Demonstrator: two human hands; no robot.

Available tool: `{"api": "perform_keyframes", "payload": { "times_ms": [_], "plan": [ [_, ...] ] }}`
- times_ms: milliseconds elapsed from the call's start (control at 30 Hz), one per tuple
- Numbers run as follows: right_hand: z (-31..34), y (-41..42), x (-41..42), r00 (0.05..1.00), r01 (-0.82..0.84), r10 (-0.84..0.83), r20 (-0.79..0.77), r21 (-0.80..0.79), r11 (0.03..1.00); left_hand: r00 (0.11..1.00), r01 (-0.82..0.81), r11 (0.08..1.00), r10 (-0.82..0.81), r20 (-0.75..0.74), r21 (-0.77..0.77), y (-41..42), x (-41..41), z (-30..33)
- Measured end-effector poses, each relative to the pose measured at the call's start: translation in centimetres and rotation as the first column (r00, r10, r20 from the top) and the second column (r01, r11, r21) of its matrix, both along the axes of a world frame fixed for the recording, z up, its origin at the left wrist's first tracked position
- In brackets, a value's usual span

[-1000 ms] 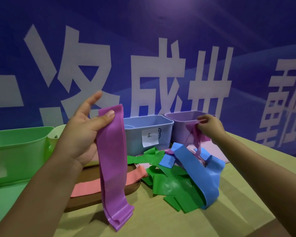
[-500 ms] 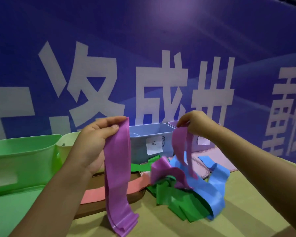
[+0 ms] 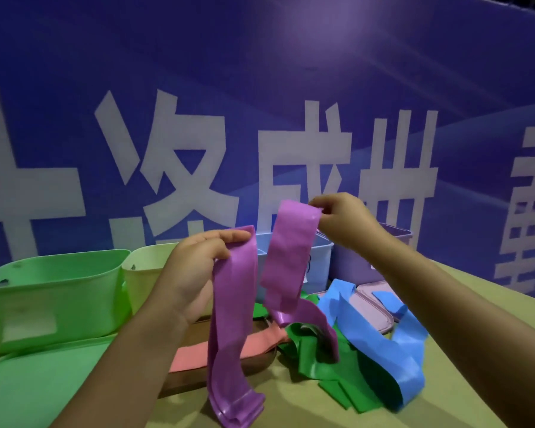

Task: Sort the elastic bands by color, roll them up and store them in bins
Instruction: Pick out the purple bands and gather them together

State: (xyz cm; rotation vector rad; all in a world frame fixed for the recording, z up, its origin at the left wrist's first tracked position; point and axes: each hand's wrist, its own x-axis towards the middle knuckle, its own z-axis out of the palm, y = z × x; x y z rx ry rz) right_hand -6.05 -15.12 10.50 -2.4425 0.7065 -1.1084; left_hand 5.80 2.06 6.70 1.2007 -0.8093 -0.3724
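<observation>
My left hand (image 3: 198, 273) grips the top of a purple elastic band (image 3: 232, 335) that hangs down to the table. My right hand (image 3: 343, 217) pinches the upper end of a second purple band (image 3: 291, 257), lifted above the pile, its lower end trailing over the green bands (image 3: 328, 362). A blue band (image 3: 383, 344) loops on the right of the pile. A pink band (image 3: 229, 347) lies across a brown tray (image 3: 254, 366). Behind stand a green bin (image 3: 53, 291), a pale yellow-green bin (image 3: 145, 273), a blue bin (image 3: 318, 264) and a purple bin (image 3: 352, 267).
A green lid (image 3: 37, 384) lies flat at the front left. A mauve lid (image 3: 371, 313) sits under the blue band. A blue banner with large white characters (image 3: 260, 149) closes the back. Bare tabletop (image 3: 464, 304) shows at the right.
My right hand has pulled the second purple band up and left out of the pile, toward my left hand. My left hand stayed holding its band. The view tilted upward.
</observation>
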Motion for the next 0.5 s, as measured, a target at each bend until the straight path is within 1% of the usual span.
{"api": "perform_keyframes", "payload": {
  "times_ms": [33, 67, 133, 200, 300, 400, 467, 500],
  "plan": [
    [0.1, 0.6, 0.2, 0.997, -0.073, 0.071, 0.031, 0.068, 0.995, 1.0, 0.006, 1.0, -0.006, -0.01, -0.003, 0.0, 0.0, 0.0],
    [0.1, 1.0, 0.4, 0.986, -0.147, 0.135, 0.093, 0.143, 0.979, 1.0, 0.006, 1.0, -0.006, -0.021, -0.005, 0.0, 0.0, 0.1],
    [0.0, 1.9, 0.7, 0.942, -0.302, 0.244, 0.231, 0.266, 0.915, 0.998, 0.013, 1.0, -0.014, -0.056, -0.018, 0.0, 0.2, 0.3],
    [-0.1, 2.7, 0.9, 0.9, -0.403, 0.319, 0.296, 0.289, 0.868, 0.995, 0.03, 0.999, -0.033, -0.096, -0.037, 0.1, 0.3, 0.4],
    [-0.6, 3.9, 1.3, 0.871, -0.443, 0.359, 0.336, 0.22, 0.869, 0.985, 0.08, 0.996, -0.086, -0.152, -0.043, 0.2, 0.4, 0.6],
    [-1.3, 5.0, 1.6, 0.813, -0.481, 0.415, 0.409, 0.069, 0.874, 0.961, 0.148, 0.988, -0.153, -0.232, -0.04, 0.2, 0.5, 0.8],
    [-2.1, 5.7, 1.7, 0.751, -0.557, 0.501, 0.43, 0.004, 0.831, 0.945, 0.213, 0.977, -0.21, -0.249, -0.017, 0.3, 0.6, 0.8],
    [-2.7, 5.8, 1.9, 0.728, -0.587, 0.544, 0.416, -0.031, 0.809, 0.946, 0.225, 0.974, -0.22, -0.239, -0.007, 0.4, 0.7, 0.7]
  ]
}}
